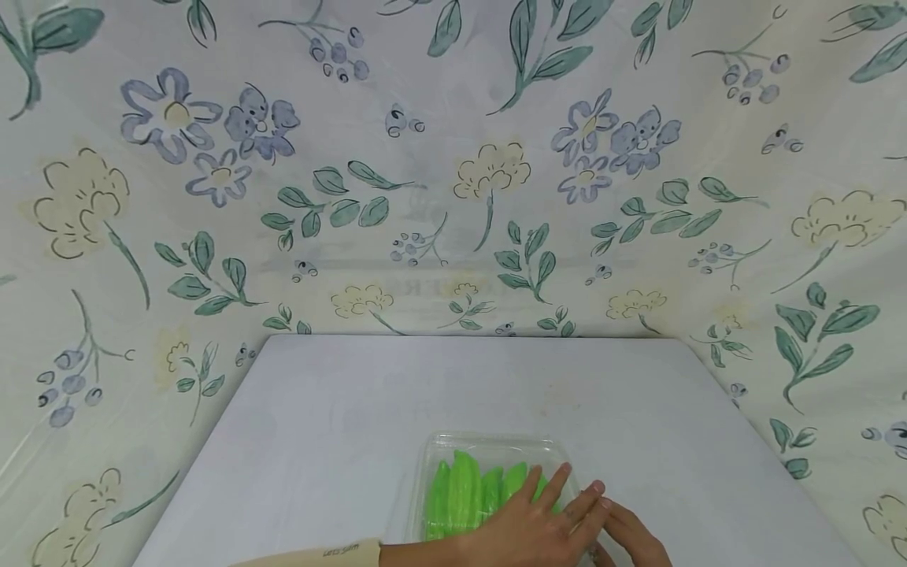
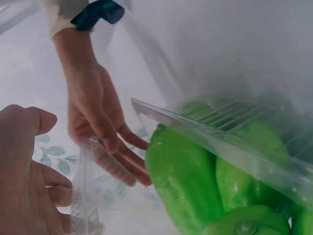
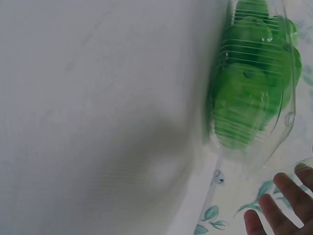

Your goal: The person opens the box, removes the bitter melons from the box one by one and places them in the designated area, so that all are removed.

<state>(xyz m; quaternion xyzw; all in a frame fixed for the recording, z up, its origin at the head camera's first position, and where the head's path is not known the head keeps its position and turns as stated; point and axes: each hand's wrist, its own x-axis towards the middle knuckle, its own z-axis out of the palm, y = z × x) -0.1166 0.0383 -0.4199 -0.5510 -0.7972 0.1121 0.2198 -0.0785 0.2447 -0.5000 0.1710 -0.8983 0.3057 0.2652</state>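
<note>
A clear plastic container (image 1: pixel 489 438) with green peppers (image 1: pixel 464 490) in it stands at the table's near edge. Across its right side reaches my left hand (image 1: pixel 534 516), fingers spread and extended. Beside those fingertips, at the right, is my right hand (image 1: pixel 634 539), partly cut off by the frame. In the left wrist view the right hand (image 2: pixel 95 103) comes down with loosely extended fingers, facing the left hand (image 2: pixel 24 171). A clear plastic edge (image 2: pixel 88 186) stands between them; contact is unclear. Spread fingers (image 3: pixel 276 213) appear below the container (image 3: pixel 286 120) in the right wrist view.
The container rests on a white table (image 1: pixel 340 425). Behind the table and along its sides hangs a floral-printed sheet (image 1: pixel 425 244). A beige sleeve (image 1: pixel 333 555) covers the left forearm, and a dark teal band (image 2: pixel 100 13) circles the right wrist.
</note>
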